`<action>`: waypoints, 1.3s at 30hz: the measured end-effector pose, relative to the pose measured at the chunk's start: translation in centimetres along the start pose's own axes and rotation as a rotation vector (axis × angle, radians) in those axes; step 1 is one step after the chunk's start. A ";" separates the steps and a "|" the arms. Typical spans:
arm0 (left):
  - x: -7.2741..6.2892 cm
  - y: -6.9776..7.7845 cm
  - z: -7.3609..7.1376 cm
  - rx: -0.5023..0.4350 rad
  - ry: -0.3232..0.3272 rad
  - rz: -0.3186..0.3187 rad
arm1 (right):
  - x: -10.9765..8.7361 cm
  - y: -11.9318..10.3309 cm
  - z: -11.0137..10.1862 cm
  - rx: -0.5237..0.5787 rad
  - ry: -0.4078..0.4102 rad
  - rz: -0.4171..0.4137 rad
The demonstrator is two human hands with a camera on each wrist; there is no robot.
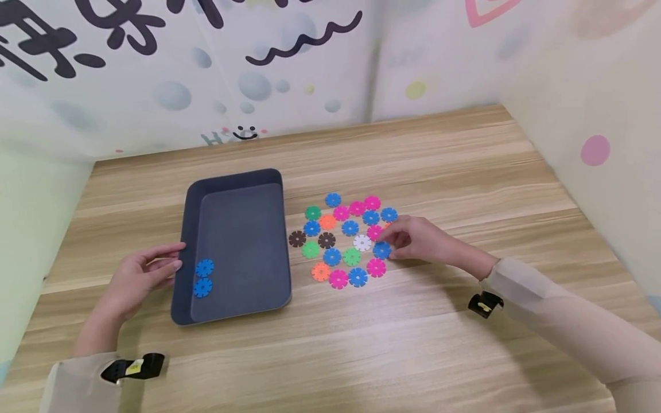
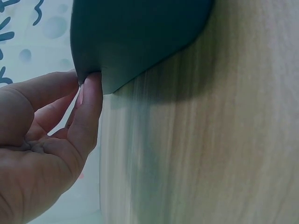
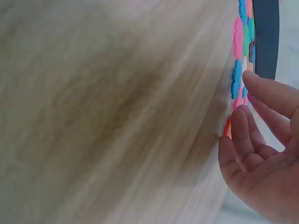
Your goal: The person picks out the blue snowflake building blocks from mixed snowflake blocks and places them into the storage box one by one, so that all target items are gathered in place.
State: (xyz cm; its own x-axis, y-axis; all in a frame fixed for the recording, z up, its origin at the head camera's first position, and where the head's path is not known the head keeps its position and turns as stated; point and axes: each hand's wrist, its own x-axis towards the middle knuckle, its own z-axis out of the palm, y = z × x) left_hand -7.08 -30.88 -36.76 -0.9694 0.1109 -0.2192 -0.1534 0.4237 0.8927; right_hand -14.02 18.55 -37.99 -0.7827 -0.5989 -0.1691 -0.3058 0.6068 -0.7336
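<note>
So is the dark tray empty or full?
Neither: in the head view, two blue discs lie inside the dark tray, near its left wall; most of its floor is bare.

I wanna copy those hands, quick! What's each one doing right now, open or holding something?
Left hand: closed, pinching the edge of the gray tray.
Right hand: open, holding nothing, close to a blue disc.

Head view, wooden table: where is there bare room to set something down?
Bare table lies below the mixed-colour notched discs and above them, up to the printed wall. The dark grey rectangular tray is free above its two blue discs. Crowded: between tray and right hand.
</note>
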 end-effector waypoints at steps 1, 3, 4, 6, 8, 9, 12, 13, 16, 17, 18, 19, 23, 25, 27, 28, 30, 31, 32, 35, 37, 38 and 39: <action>0.0 0.0 0.0 0.003 0.001 0.001 | 0.0 0.0 0.0 -0.007 0.000 0.001; 0.0 0.1 0.0 -0.001 0.001 0.002 | 0.1 0.0 0.1 -0.019 -0.001 0.006; 0.0 0.1 0.1 -0.002 0.001 0.002 | 0.1 0.1 0.1 -0.024 -0.001 0.009; 0.0 0.1 0.1 -0.009 0.001 0.001 | 0.1 0.0 0.2 -0.038 -0.001 0.009; 0.0 0.1 0.0 -0.013 0.001 0.000 | 0.1 0.0 0.4 -0.050 0.000 -0.001; 0.0 0.1 0.0 -0.013 0.002 0.000 | 0.2 0.0 0.4 -0.056 0.001 -0.007; 0.0 0.1 0.1 -0.017 0.002 0.004 | 0.2 -0.1 0.6 -0.074 0.001 -0.019; 0.0 0.1 0.1 -0.019 0.002 0.005 | 0.2 -0.1 0.6 -0.078 0.002 -0.017; 0.0 0.0 0.1 -0.024 0.003 0.008 | 0.2 -0.2 0.6 -0.093 -0.002 -0.010; 0.0 0.0 0.1 -0.026 0.003 0.008 | 0.2 -0.2 0.6 -0.098 -0.005 -0.006; 0.0 0.0 0.1 -0.027 0.003 0.008 | 0.2 -0.2 0.6 -0.101 -0.009 -0.003; 0.0 0.0 0.1 -0.027 0.003 0.008 | 0.2 -0.2 0.6 -0.106 -0.011 0.001; 0.1 -0.1 0.1 -0.026 0.006 0.007 | 0.5 -0.1 0.4 -0.120 -0.023 -0.024; 0.1 -0.2 0.0 -0.025 0.007 0.007 | 0.6 -0.2 0.4 -0.123 -0.032 -0.040; 0.1 -0.2 0.0 -0.024 0.007 0.007 | 0.7 -0.2 0.3 -0.121 -0.042 -0.048; 0.1 -0.2 0.0 -0.023 0.007 0.006 | 0.8 -0.2 0.3 -0.120 -0.048 -0.051; 0.1 -0.3 0.0 -0.026 0.006 0.005 | 0.9 -0.3 0.3 -0.119 -0.058 -0.053; 0.1 -0.3 0.0 -0.027 0.006 0.004 | 0.9 -0.3 0.3 -0.118 -0.060 -0.053; 0.1 -0.3 -0.1 -0.028 0.007 0.003 | 0.9 -0.4 0.3 -0.119 -0.062 -0.052; 0.1 -0.3 -0.1 -0.032 0.009 0.002 | 0.9 -0.5 0.3 -0.128 -0.062 -0.045; 0.1 -0.3 0.0 -0.037 0.011 0.000 | 0.9 -0.5 0.3 -0.137 -0.057 -0.044; 0.1 -0.4 0.0 -0.038 0.011 -0.001 | 0.9 -0.5 0.4 -0.139 -0.053 -0.042; 0.1 -0.4 0.0 -0.039 0.012 -0.003 | 0.9 -0.6 0.4 -0.138 -0.050 -0.042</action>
State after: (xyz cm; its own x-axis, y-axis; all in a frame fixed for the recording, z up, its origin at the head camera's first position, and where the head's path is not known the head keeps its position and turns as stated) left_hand -7.11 -31.04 -37.09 -0.9711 0.0994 -0.2172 -0.1631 0.3883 0.9070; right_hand -14.32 17.50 -37.98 -0.7408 -0.6484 -0.1757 -0.4119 0.6450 -0.6436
